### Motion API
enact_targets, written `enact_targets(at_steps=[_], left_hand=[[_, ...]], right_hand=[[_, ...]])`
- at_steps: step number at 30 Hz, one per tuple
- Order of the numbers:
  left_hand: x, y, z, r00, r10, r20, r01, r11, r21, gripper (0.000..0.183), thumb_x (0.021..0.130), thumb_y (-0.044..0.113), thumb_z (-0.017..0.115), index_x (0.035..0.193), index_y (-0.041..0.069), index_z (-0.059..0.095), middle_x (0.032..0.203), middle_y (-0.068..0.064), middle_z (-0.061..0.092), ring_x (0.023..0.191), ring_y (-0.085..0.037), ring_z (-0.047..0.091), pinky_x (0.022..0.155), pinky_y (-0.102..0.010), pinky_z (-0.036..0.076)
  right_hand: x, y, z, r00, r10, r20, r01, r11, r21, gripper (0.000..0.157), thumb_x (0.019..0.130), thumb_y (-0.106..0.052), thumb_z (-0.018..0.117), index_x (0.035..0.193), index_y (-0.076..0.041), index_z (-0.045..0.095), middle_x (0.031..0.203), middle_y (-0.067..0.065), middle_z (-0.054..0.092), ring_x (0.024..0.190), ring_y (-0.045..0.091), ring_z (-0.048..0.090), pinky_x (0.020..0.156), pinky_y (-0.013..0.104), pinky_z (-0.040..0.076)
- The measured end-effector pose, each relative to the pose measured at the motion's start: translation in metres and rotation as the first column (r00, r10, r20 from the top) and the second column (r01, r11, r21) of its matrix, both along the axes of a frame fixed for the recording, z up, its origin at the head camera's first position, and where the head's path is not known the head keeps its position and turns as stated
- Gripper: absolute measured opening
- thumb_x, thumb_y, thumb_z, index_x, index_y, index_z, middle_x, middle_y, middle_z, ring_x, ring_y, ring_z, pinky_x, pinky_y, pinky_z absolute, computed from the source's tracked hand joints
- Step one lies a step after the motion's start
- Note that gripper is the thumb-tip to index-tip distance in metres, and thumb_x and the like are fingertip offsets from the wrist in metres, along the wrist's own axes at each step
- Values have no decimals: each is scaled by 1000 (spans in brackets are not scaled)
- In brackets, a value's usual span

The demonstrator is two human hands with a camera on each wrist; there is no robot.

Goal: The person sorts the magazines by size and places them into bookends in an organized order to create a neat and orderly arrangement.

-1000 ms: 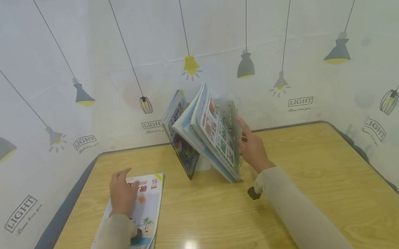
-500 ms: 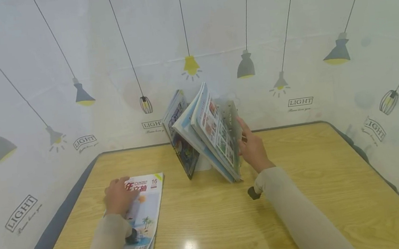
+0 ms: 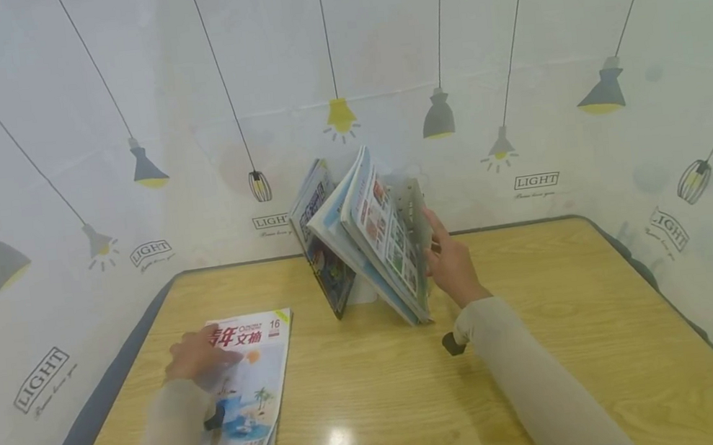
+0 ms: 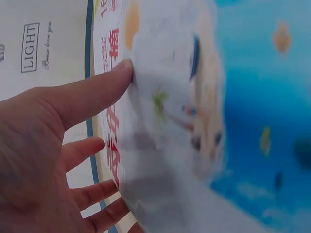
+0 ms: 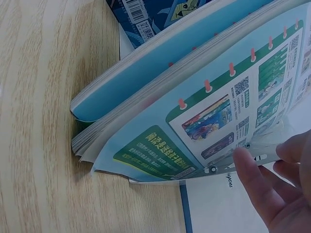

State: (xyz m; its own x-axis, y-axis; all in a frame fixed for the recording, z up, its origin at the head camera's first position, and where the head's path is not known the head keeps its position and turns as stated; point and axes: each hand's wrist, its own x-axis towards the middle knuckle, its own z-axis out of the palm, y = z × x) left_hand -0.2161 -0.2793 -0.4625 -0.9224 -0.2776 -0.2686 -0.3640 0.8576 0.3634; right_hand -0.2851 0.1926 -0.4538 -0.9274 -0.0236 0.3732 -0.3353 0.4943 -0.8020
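A magazine (image 3: 273,362) with a beach picture and red title characters lies on the table at the left. My left hand (image 3: 197,355) is over its left edge. In the left wrist view the thumb (image 4: 104,90) reaches across the cover, with the other fingers spread along the edge. Several leaning magazines (image 3: 384,241) stand in a grey perforated bookend (image 3: 418,223) at the back. My right hand (image 3: 454,266) touches the bookend's right side, its index finger extended upward. In the right wrist view its fingertips (image 5: 243,158) are at the panel's edge.
A dark-covered book (image 3: 327,254) leans left at the other side of the bookend. The wooden table (image 3: 374,387) meets a wall (image 3: 218,85) printed with hanging lamps. A dark border (image 3: 108,401) runs along the table's left side.
My left hand has moved left and slightly down across the magazine to its left edge, uncovering more of the title. The right hand, bookend and standing magazines have stayed in place.
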Motion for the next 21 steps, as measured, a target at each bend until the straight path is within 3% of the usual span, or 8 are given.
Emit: enact_targets(at_steps=[6, 14, 21], left_hand=[[5, -9, 2, 1000, -10, 20, 10, 1000, 23, 104, 70, 46, 83, 152, 12, 31, 131, -30, 33, 114, -50, 31, 84, -73, 36], [7, -9, 0, 997, 69, 45, -73, 992, 101, 108, 70, 45, 84, 156, 18, 23, 142, -31, 25, 122, -55, 31, 95, -74, 30], [8, -13, -2, 998, 32, 47, -40, 984, 172, 109, 73, 42, 83, 157, 20, 16, 155, -26, 21, 135, -54, 21, 104, -72, 19]], right_hand=[[-1, -1, 0, 1000, -6, -5, 6, 1000, 3, 87, 93, 7, 52, 154, -44, 17, 137, 32, 47, 116, 43, 56, 60, 29, 59], [-1, -1, 0, 1000, -3, -6, 3, 1000, -6, 87, 93, 7, 52, 153, -46, 17, 138, 32, 47, 116, 43, 56, 60, 31, 59], [1, -1, 0, 1000, -2, -7, 2, 1000, -13, 86, 93, 6, 53, 154, -44, 18, 136, 31, 49, 116, 42, 57, 60, 31, 59]])
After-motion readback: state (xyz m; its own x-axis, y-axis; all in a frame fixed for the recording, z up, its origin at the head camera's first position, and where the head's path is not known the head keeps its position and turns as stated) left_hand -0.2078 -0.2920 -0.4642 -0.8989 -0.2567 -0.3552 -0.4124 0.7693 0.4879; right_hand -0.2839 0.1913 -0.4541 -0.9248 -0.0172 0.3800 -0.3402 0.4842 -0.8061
